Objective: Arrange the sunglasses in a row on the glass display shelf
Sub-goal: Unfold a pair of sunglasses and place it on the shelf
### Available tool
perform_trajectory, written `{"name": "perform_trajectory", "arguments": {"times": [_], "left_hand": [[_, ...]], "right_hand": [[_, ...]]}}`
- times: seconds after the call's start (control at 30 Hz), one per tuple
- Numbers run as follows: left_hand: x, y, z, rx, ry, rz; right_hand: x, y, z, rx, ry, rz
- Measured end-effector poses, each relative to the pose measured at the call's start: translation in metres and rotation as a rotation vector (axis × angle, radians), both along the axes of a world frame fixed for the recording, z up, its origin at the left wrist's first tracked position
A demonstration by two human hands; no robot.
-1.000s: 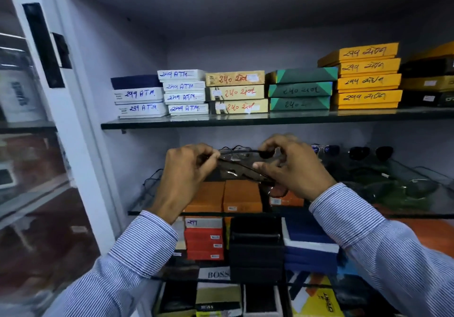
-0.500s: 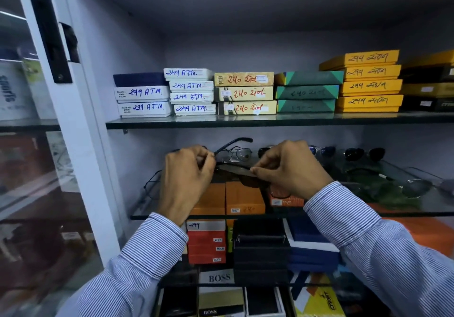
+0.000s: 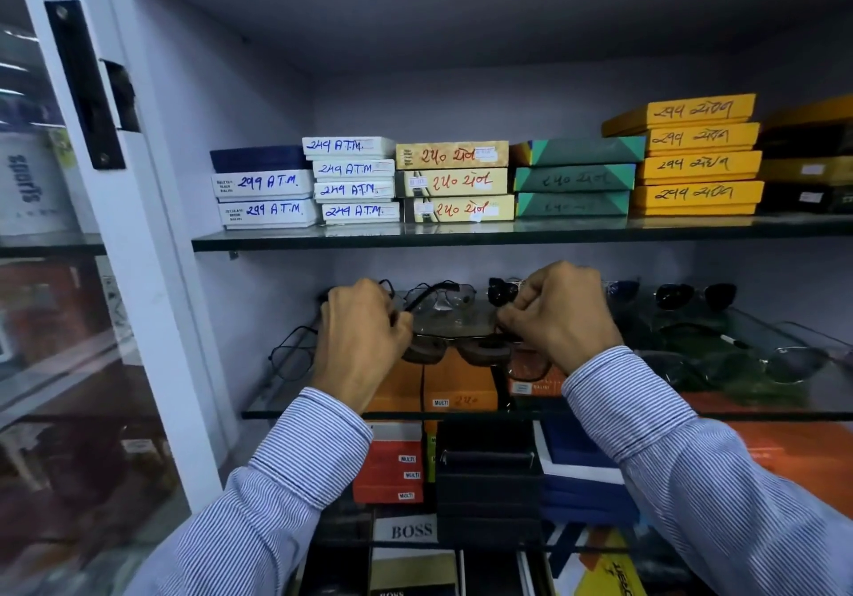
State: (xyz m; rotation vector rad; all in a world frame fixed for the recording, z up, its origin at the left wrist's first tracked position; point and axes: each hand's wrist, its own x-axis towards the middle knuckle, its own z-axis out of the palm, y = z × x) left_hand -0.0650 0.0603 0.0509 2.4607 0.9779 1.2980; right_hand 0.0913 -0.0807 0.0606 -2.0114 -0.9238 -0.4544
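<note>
Pinching brown sunglasses [image 3: 454,348] between both fists.

Glass display shelf [image 3: 323,412]: sunglasses in a rough row along the far edge, a clear-lens pair [image 3: 443,295] left of centre and a dark pair [image 3: 694,295] at right. Wire-frame pair [image 3: 291,355] at the left end, more dark frames [image 3: 738,360] lying loose near right. Upper glass shelf [image 3: 461,236]: stacked boxes, white [image 3: 353,180], beige [image 3: 454,182], green [image 3: 574,177], yellow [image 3: 697,163] left to right.
</note>
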Motion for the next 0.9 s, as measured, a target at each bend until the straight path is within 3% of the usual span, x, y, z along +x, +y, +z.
{"name": "perform_trajectory", "arguments": {"times": [0.3, 0.57, 0.9], "left_hand": [[0.010, 0.010, -0.001, -0.073, 0.115, 0.011], [0.016, 0.044, 0.012, -0.393, 0.170, -0.035], [0.026, 0.063, 0.001, -0.333, 0.177, -0.029]], "right_hand": [[0.011, 0.022, -0.002, -0.068, 0.042, -0.060], [0.020, 0.045, 0.014, -0.191, 0.088, -0.035], [0.025, 0.063, 0.007, -0.390, 0.190, -0.060]]}}
